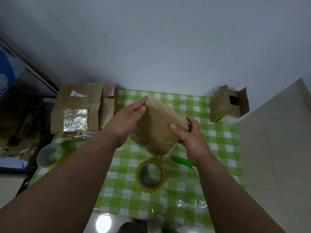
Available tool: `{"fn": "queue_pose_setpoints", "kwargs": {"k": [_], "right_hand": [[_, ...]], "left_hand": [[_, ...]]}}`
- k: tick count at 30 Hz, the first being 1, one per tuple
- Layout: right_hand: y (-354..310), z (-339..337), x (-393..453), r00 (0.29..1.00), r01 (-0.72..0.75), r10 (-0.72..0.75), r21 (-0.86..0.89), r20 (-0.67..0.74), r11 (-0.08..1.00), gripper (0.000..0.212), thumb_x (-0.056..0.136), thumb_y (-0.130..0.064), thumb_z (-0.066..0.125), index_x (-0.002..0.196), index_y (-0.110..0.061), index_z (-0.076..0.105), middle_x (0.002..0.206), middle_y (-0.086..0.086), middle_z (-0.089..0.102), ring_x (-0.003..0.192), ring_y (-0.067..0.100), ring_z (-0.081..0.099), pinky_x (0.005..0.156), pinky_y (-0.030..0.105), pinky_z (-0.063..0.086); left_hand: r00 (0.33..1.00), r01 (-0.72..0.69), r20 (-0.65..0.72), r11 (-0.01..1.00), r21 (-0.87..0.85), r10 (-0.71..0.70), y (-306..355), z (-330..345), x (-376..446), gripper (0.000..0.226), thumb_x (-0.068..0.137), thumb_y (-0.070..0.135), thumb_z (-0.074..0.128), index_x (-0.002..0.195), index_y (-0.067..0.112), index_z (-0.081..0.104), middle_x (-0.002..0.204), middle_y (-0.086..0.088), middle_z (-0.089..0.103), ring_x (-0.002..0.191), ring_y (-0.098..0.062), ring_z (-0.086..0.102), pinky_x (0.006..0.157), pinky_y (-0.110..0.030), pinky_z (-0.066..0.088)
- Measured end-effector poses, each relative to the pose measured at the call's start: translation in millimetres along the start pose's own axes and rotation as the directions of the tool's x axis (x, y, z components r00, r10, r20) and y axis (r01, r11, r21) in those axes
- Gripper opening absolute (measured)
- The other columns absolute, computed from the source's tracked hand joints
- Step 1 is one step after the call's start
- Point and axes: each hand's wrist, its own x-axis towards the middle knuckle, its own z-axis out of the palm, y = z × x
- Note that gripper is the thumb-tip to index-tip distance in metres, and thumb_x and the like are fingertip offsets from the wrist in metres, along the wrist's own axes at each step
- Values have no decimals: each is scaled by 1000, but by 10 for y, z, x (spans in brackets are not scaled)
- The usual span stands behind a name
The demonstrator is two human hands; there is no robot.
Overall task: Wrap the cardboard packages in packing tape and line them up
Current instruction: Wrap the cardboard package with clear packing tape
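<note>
A tape-wrapped cardboard package is held tilted above the green checked cloth. My left hand lies flat along its left side, fingers straight, pressing near the far corner. My right hand grips the package's right edge, thumb on top and fingers curled underneath. A yellow-rimmed roll of clear tape lies flat on the cloth just below the package. A second tape roll sits at the cloth's left edge.
A green cutter lies right of the near roll. Flattened cardboard with a shiny taped patch lies at the back left. A small open cardboard box stands at the back right against the wall. Clutter and cardboard scraps fill the far left.
</note>
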Motion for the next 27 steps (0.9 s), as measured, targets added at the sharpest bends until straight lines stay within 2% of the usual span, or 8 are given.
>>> {"fn": "queue_pose_setpoints", "kwargs": {"k": [3,7,9,11,14,18,24,27], "right_hand": [[-32,-87,-115,999,-28,30,-40,41,999,111,55,-56,87,148,-34,32,139,-8,52,113,9,60,85,29,51],[-22,-162,-268,998,-46,51,-111,44,993,114,53,-71,80,151,-39,31,146,-5,48,126,17,54,107,46,43],[0,-225,-343,997,-43,52,-131,59,990,96,62,-69,74,146,-43,36,140,-6,54,119,14,59,102,41,48],[18,-319,-401,997,-53,60,-119,57,991,79,69,-70,72,139,-45,45,131,-7,61,108,13,66,92,36,53],[18,-474,-461,996,-86,87,-76,23,993,75,61,-77,67,126,-40,56,118,-5,69,99,16,71,93,42,55],[27,-612,-530,991,-134,134,-6,-6,991,75,62,-77,64,124,-35,58,116,-3,70,101,19,70,94,45,55],[-1,-832,-575,959,-270,278,116,-62,956,49,87,-71,49,118,-35,58,103,1,76,96,23,72,86,38,52],[-7,-904,-622,938,-331,344,187,-41,925,57,86,-75,44,121,-32,55,98,10,76,92,26,73,81,37,48]], "left_hand": [[997,-30,-70,1000,-1,29,30,81,-43,30,98,35,56,128,35,63,130,15,61,117,7,53,94,-9,40],[981,-25,-190,999,44,33,125,265,-103,13,94,42,61,101,47,69,106,22,70,68,18,58,60,-9,48],[978,-38,-197,991,131,64,171,345,-124,22,95,44,58,115,46,67,88,14,70,62,8,60,57,-12,47],[995,-47,-73,961,272,69,236,404,-142,39,99,40,52,138,41,51,97,6,69,77,-3,62,66,-14,46],[981,-122,192,817,564,13,308,483,-176,60,102,39,42,156,28,17,154,2,38,138,-17,39,107,-22,30],[973,-169,231,656,736,-9,335,615,-284,66,102,46,38,157,23,10,159,-2,28,147,-18,24,119,-44,21],[992,52,-119,993,103,-39,298,708,-438,58,89,61,55,141,36,48,151,8,41,139,-15,37,114,-36,28],[974,224,86,935,-275,-209,216,799,-530,80,64,76,62,137,46,45,153,14,35,142,-19,32,114,-47,27]]}}
